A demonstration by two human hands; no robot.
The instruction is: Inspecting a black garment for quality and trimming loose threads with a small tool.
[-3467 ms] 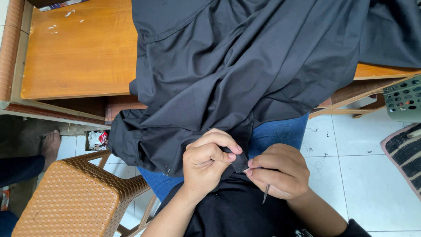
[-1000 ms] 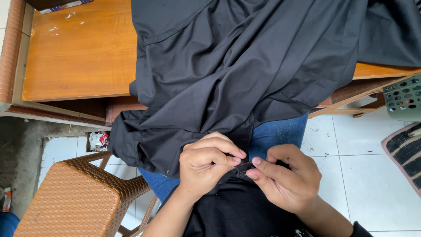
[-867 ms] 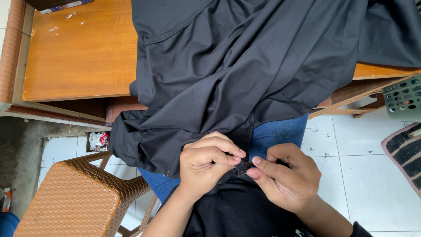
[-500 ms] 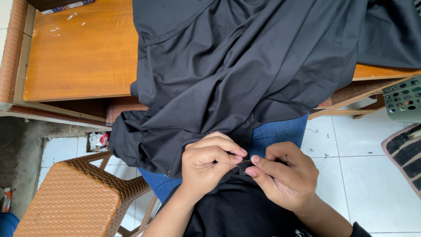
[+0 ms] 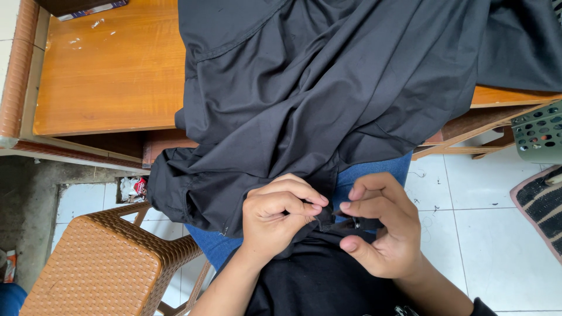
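Our desk [image 5: 105, 82] carries the upper part of a black garment [image 5: 351, 88], which covers the desk's right half and spills over its near edge down onto our lap. A brown woven stool [image 5: 99, 269] stands on the floor below the desk's near left corner, and a green perforated basket [image 5: 538, 131] sits past the desk's right end, beside a striped mat [image 5: 541, 202] on the white tiles.

Our left hand [image 5: 278, 213] has its fingers curled tight, thumb pressed against forefinger, pinching a small folded edge of the cloth [image 5: 324, 217] just below the desk's near edge, over our jeans [image 5: 374, 172]. Our right hand [image 5: 380, 231] meets it there, forefinger and thumb tips closing on the same spot while the other fingers stay loosely bent.

A few seconds ago a thin dark strand hung down from our right hand; now it no longer shows, and the right hand has turned so its fingertips face the left. We judge that the work has narrowed to this pinched edge, with both hands holding nearly steady over the last second. Whether our right fingers grip a needle or thread we cannot tell.
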